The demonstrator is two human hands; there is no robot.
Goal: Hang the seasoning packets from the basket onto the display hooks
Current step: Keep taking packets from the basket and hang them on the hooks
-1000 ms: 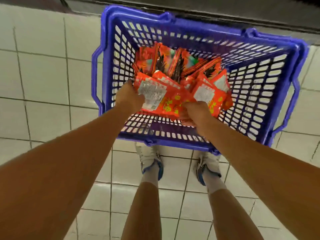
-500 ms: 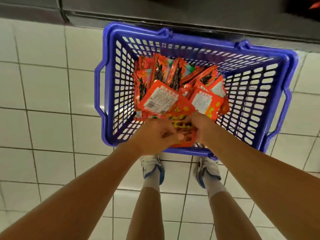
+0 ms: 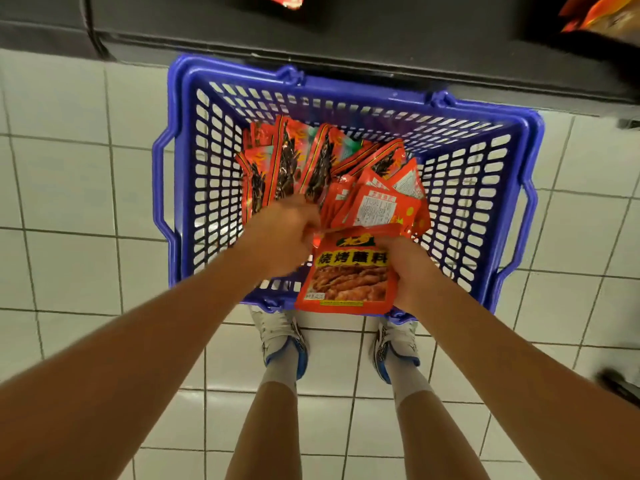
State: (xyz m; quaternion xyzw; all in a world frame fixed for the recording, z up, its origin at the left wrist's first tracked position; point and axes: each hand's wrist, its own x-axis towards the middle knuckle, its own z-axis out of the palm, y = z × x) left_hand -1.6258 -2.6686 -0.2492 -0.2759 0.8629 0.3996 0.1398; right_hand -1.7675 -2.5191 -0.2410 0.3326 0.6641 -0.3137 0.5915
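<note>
I am looking down into a shop aisle: a blue plastic shopping basket (image 3: 349, 95) is sitting on a white tiled floor (image 3: 69, 188), holding many identical red seasoning packets (image 3: 346, 174), and it is standing against the dark base of a display unit (image 3: 346, 39) where more red and orange packs (image 3: 595, 12) are hanging.

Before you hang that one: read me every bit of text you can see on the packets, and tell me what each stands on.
"烧烤蘸料": yellow band across the front of the held packet, which the right hand grips.
Logo above that band: too stylised to read.
White label at that packet's lower left: too small.
Printed panels on the backs of the packets in the basket: too small and blurred.
</note>
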